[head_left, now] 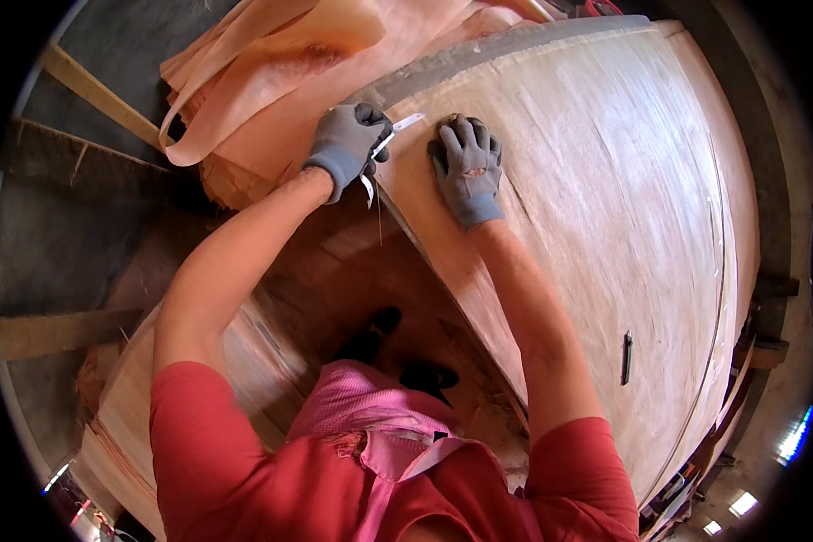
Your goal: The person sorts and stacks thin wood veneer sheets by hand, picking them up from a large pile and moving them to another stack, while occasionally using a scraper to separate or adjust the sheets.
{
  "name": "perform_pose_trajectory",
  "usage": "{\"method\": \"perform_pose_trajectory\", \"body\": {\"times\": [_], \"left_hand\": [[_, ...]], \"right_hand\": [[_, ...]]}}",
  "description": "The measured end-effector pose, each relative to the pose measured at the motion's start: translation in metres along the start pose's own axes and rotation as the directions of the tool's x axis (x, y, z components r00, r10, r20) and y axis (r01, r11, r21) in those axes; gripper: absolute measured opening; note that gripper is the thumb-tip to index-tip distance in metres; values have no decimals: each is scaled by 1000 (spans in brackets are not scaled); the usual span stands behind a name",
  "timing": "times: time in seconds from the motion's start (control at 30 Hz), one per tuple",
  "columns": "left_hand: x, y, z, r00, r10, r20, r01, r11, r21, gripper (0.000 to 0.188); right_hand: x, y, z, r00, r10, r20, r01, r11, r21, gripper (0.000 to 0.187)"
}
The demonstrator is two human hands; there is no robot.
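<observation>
My left hand [348, 144], in a grey work glove with a dark palm, is closed around a narrow white strip [405, 122] at the corner of a large pale wood veneer sheet [605, 181]. One end of the strip reaches over the sheet, and the other hangs below my fingers. My right hand [470, 167], gloved alike with a worn hole on its back, rests on the veneer near its left edge with fingers stretched out. A slim black pen-like tool [627, 359] lies on the sheet, right of my right forearm.
Crumpled, reddish thin veneer [289, 54] is heaped beyond my left hand. A grey strip [515, 50] borders the far edge of the sheet. At lower left lies another veneer stack [144, 406]; wooden beams [63, 334] stick out at the left. My feet [384, 321] stand in the gap between.
</observation>
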State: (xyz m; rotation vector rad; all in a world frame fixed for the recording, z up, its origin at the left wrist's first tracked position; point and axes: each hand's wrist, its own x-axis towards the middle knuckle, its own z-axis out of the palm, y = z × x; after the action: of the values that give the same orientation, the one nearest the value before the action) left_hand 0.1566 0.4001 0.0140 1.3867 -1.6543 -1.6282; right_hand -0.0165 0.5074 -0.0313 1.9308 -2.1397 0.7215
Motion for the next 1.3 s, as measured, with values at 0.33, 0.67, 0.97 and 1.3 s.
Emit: {"method": "perform_pose_trajectory", "body": {"times": [0.33,0.67,0.97,1.3], "left_hand": [[19,10,20,1000,-29,-6,29,969,247,14],[45,4,12,974,-81,211,-25,890,456,17],[5,53,-87,986,163,-34,-104,759,642,13],[-132,-10,15,774,-244,584,348,935,-70,23]], "right_hand": [[1,4,7,978,-197,71,197,980,17,54],[2,4,13,960,-90,264,101,994,-29,47],[3,2,7,978,-152,145,150,988,25,44],[-85,64,-116,944,164,-288,-147,986,83,42]]}}
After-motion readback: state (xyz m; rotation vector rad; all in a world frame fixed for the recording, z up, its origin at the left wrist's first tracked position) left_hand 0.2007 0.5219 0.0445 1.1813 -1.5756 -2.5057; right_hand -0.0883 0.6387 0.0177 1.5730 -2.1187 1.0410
